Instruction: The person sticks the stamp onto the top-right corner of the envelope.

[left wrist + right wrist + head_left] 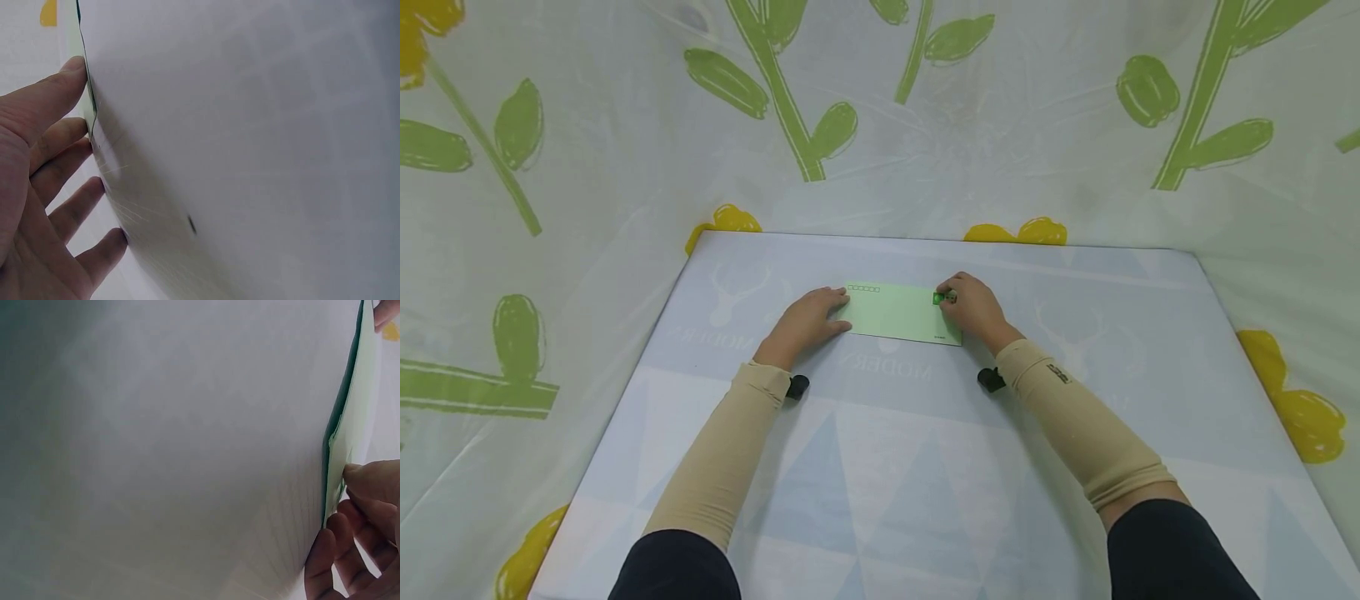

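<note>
A pale green envelope [895,312] lies flat on the table, with a row of small printed boxes at its upper left. At its left end rests my left hand [807,321], thumb and fingers spread; in the left wrist view the thumb [69,72] touches the envelope edge and the other fingertips meet the tabletop. Over the upper right corner, my right hand [973,307] pinches a small green stamp [937,298], partly covered by the fingers. In the right wrist view the thumb [369,478] is against the envelope [353,419] and the other fingers are curled by its edge.
The table [880,467] wears a pale blue and white cloth with triangles and deer heads. Behind and around it hangs a pale sheet [1000,158] printed with green stems and yellow flowers. A dark wrist camera [991,380] hangs under the right wrist.
</note>
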Tool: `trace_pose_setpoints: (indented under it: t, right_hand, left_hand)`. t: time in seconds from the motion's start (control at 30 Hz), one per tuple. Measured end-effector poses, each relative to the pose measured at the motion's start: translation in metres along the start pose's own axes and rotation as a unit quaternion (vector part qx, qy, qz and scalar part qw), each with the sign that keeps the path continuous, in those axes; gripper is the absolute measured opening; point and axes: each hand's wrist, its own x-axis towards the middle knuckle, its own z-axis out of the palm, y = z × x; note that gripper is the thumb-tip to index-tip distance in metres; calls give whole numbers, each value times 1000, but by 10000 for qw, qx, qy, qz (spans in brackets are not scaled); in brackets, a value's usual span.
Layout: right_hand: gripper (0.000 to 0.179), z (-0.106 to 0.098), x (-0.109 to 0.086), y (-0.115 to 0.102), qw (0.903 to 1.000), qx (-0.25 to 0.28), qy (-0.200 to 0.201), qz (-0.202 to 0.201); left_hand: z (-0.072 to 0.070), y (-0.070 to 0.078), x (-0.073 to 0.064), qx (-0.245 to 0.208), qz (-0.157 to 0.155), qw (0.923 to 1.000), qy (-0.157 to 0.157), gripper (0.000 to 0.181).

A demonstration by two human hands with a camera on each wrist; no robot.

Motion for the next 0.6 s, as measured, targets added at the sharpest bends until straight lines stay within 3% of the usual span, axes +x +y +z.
trace_pose_setpoints:
  t: [0.6]
  right_hand:
    - [36, -1, -1, 1, 9999, 121, 66, 29]
  left_hand:
    - [0, 1, -1, 5, 2, 10000, 37, 63]
